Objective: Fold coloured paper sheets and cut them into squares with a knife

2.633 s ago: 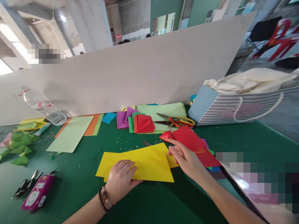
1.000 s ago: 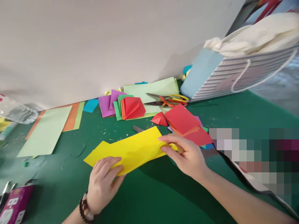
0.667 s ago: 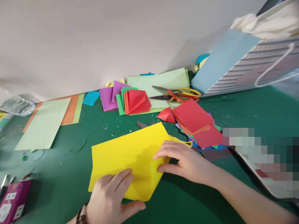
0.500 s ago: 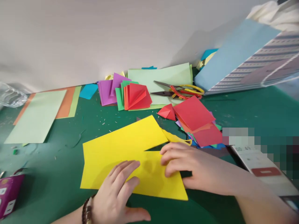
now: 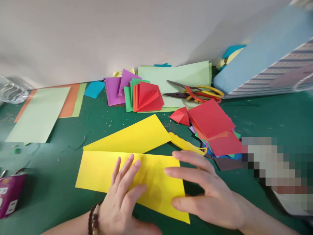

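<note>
Both hands are lying open on a folded yellow paper sheet (image 5: 97, 171) at the near edge of the green counter (image 5: 269, 114), neither grip clenched. The left hand (image 5: 119, 195), a beaded bracelet (image 5: 93, 220) at its wrist, is pressing down with fingers spread, while the right hand (image 5: 205, 192) is resting across the sheet's right side. The sheet's layers are splaying, with a wider wedge of counter showing between them than a moment earlier.

Just beyond, a serrated yellow strip (image 5: 183, 144) is lying beside a pile of red paper squares (image 5: 210, 119) and a small folded red piece (image 5: 181, 116). Farther back, scissors (image 5: 193, 91) are resting on a pale green sheet (image 5: 171, 76), next to a fanned red fold (image 5: 148, 96). At the far right, a striped paper bag (image 5: 281, 78) is leaning at the counter's back edge, its contents out of view.
</note>
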The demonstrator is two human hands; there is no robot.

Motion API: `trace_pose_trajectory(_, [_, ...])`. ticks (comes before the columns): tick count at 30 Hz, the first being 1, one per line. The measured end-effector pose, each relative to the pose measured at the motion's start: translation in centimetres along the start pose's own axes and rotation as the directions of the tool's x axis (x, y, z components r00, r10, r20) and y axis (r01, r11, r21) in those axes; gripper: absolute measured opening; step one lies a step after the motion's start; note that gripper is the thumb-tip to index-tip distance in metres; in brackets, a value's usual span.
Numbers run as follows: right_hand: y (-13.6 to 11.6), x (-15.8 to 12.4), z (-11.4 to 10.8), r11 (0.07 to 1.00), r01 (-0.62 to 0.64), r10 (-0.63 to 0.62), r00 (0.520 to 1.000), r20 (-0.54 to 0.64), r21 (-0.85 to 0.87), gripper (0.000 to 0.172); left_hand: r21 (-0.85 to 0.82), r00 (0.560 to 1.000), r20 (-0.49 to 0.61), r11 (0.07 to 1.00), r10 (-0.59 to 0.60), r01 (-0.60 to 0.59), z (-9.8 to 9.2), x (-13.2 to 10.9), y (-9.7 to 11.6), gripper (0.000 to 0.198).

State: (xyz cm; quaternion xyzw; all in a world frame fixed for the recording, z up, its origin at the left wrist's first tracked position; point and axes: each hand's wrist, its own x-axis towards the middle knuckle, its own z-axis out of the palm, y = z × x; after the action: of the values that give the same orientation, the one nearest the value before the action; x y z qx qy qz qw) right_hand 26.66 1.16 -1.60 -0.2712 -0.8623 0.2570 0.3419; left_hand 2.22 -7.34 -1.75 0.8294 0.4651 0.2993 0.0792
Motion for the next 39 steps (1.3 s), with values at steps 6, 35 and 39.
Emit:
trace_pose_trajectory(6, [0.8, 0.4, 0.0, 0.959, -0.055, 0.086, 0.991, -0.100, 0.277, 0.026, 0.079, 0.998, -0.062, 0.997, -0.006, 0.011, 0.0, 0.2, 0.1, 0.016])
trace_pose_trajectory(35, [1.9, 1.1, 0.3, 0.868, -0.061, 0.089, 0.996, -0.033, 0.492, 0.035, 0.115, 0.988, -0.157, 0.993, -0.005, 0.023, -0.2, 0.0, 0.1, 0.016])
trace_pose_trajectory(39, [1.7, 1.7, -0.6, 0.966, -0.082, 0.071, 0.996, 0.054, 0.245, 0.031, 0.120, 0.993, -0.122, 0.993, -0.007, 0.022, -0.1, -0.2, 0.1, 0.014])
